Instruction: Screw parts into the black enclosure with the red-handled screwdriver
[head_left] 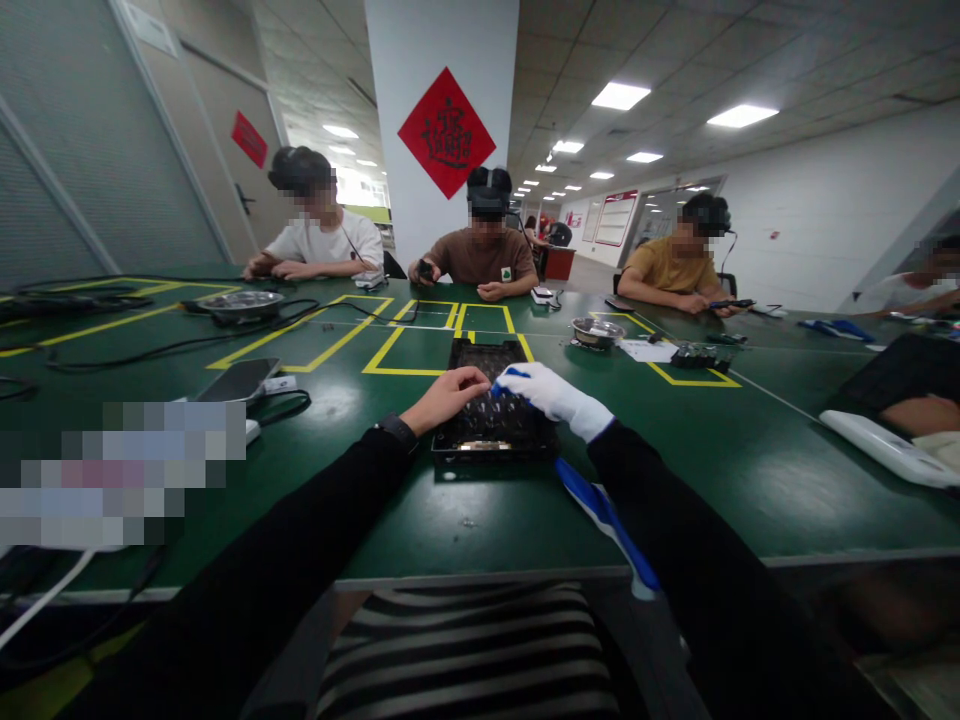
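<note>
A black plastic tray [442, 442] with a pattern of small compartments sits on the green table in front of me. My left hand [450, 393], bare, is over its left side, thumb and fingertips closed together in a pinch. My right hand [551, 392] wears a white glove with blue fingertips and reaches over the tray from the right, fingers curled closed. The fingertips of both hands nearly meet above the tray's middle; whatever lies between them is too small to make out. Beside my right forearm, a blue and white glove [592, 500] lies near the table edge.
A phone [238, 380] and cables lie to the left. Metal bowls [244, 303] [598, 331] stand farther back, and black parts [705, 357] sit at the right. Yellow tape marks the table [360, 540]. Several people sit around it. A white device [885, 448] is at far right.
</note>
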